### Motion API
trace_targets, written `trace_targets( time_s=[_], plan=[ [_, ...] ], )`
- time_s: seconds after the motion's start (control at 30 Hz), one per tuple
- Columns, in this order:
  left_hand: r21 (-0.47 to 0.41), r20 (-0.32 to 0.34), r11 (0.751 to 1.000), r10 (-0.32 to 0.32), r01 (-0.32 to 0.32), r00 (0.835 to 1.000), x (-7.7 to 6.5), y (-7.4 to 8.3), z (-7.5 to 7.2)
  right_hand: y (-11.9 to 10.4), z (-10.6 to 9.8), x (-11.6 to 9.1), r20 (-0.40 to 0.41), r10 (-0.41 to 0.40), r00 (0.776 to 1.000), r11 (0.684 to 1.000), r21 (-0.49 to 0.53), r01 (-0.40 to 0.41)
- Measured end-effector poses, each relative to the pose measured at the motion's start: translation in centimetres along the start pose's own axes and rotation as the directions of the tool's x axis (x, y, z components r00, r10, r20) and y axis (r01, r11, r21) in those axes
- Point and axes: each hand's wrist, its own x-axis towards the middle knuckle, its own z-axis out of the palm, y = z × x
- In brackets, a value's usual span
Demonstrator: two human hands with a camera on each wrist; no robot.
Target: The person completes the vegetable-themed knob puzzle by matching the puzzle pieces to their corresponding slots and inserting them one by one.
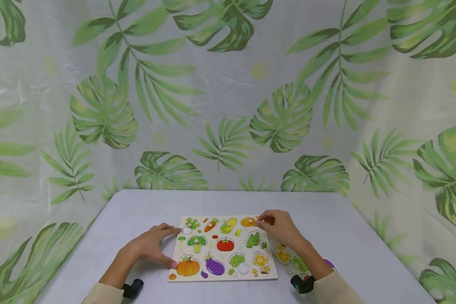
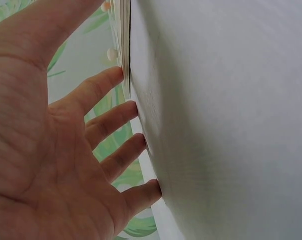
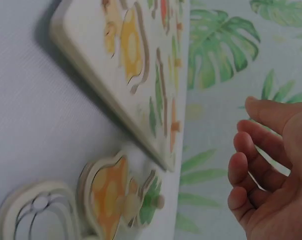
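Note:
A wooden vegetable puzzle board (image 1: 209,256) lies flat on the table. My left hand (image 1: 150,245) is at its left side, thumb near the pumpkin picture (image 1: 188,267) and a fingertip at the upper left edge. In the left wrist view the fingers of that hand (image 2: 66,145) are spread, one fingertip touching the board's edge. Over the upper right corner is my right hand (image 1: 281,227), close to an orange knobbed piece (image 1: 248,221). The right wrist view shows this hand (image 3: 275,155) raised off the board, fingers loosely bent, holding nothing.
Right of the board lie loose pieces: an orange-yellow one (image 1: 282,255), a leafy green one (image 1: 298,266) and a purple one (image 1: 329,264), partly hidden by the right forearm. Knobbed carrot (image 1: 211,226) and corn (image 1: 229,225) pieces sit in the top row. A leaf-print curtain (image 1: 228,97) hangs behind the table.

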Motion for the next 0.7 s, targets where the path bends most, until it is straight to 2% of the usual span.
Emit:
trace_targets(
  time_s=[0.17,0.5,0.7],
  plan=[
    [-0.005,0.004,1.0,-0.004,0.004,1.0,-0.1,0.0,-0.1,1.3,-0.7,-0.7,0.007,0.067,0.998,0.998,-0.016,-0.067],
    [0.003,0.001,1.0,-0.006,0.006,1.0,0.2,0.0,0.1,4.3,-2.7,-1.9,0.007,0.071,0.997,0.996,-0.05,-0.071],
    [-0.003,0.003,1.0,-0.004,0.004,1.0,-0.1,0.3,-0.1,6.2,-3.9,-3.4,0.011,0.084,0.996,0.994,-0.069,-0.083]
  ],
)
